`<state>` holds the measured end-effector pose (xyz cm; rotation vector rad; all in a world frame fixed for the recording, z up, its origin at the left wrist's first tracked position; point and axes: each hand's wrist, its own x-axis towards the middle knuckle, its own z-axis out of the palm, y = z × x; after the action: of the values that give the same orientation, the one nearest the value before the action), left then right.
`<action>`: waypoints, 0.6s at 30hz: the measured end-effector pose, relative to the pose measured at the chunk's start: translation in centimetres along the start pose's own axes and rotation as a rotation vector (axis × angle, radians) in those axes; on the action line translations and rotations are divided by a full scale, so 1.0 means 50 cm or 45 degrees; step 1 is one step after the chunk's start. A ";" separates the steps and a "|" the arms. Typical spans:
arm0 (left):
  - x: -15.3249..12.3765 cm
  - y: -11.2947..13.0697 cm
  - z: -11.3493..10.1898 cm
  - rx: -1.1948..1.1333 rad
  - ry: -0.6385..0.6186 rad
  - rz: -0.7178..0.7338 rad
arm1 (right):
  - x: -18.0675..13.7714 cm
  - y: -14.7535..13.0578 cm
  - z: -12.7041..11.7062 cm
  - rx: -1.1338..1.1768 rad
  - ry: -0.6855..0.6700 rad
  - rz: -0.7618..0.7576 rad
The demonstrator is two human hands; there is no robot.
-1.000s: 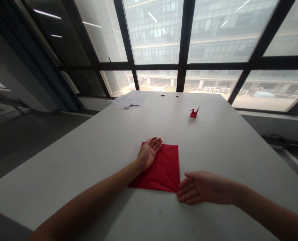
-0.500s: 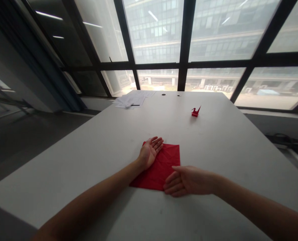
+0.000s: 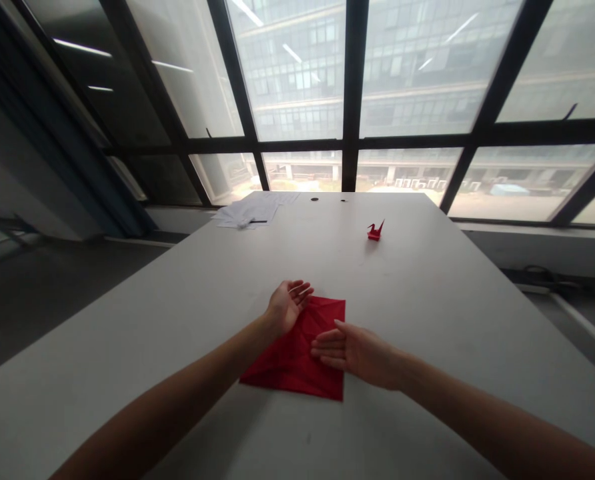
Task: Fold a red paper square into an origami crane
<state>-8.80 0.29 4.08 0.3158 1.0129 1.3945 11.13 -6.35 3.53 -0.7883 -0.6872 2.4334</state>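
Observation:
A square sheet of red paper (image 3: 297, 367) with crease lines lies flat on the white table, its near edge toward me. My left hand (image 3: 288, 305) is over its far left part, palm turned up and inward, fingers stretched out and holding nothing. Over the right side of the paper is my right hand (image 3: 350, 348), palm facing left, fingers extended with the thumb apart. Whether either hand touches the sheet I cannot tell. The paper's left edge is partly hidden under my left hand and forearm.
Farther off on the table (image 3: 427, 300) stands a folded red paper crane (image 3: 375, 231). Loose white papers (image 3: 247, 209) with a dark, pen-like stick (image 3: 259, 221) lie at the far left. Large windows (image 3: 297, 73) rise behind the table's far end.
My right hand has moved from the paper's near right corner farther in over the sheet. My left hand keeps about the same place on the paper; the whole view has shifted slightly.

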 end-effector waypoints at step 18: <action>0.179 -0.069 0.154 -0.217 -0.634 -0.194 | 0.066 -0.372 -0.229 -0.721 1.094 -0.971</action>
<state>-2.10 10.49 2.39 0.4237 0.4946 1.1742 21.45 13.12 5.13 -1.3412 -1.0523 1.0602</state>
